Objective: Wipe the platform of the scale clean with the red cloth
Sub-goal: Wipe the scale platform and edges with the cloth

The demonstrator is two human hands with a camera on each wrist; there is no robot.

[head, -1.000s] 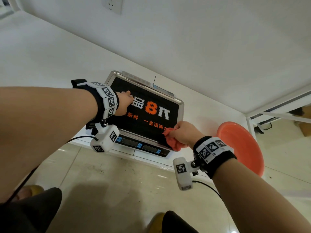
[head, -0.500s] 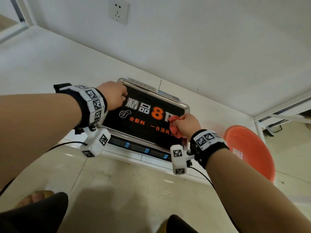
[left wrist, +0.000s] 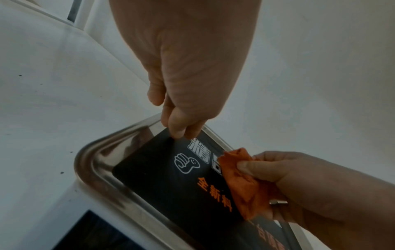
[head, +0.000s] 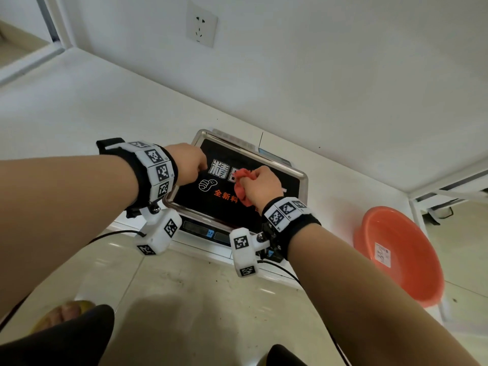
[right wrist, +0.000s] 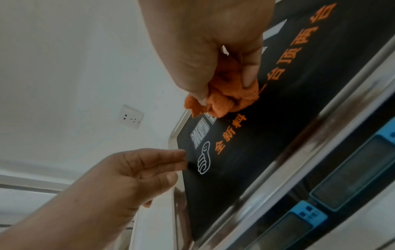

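Observation:
The scale's steel platform (head: pixel 303 178) carries a black printed sheet (left wrist: pixel 162 182) and lies on a white ledge by the wall. My right hand (head: pixel 261 186) grips the bunched red cloth (head: pixel 244 178) and presses it on the middle of the sheet, over the white lettering. From the right wrist, the cloth (right wrist: pixel 222 99) shows squeezed between thumb and fingers. My left hand (head: pixel 203 167) is at the platform's far left corner. Its fingertips (left wrist: pixel 177 132) rest on the edge of the black sheet, and its thumb is apart from them. The cloth (left wrist: pixel 243 182) sits a short way right of them.
The scale's display panel (head: pixel 208 231) with blue keys faces me below the platform. An orange basin (head: pixel 398 254) leans on the floor at the right. A wall socket (head: pixel 202 25) is above. White frame legs (head: pixel 449 191) stand at far right. My foot (head: pixel 66 313) is on the tiles below.
My right hand has swept the cloth from the platform's near right corner up and leftward to its middle. The left hand stays at the far left corner.

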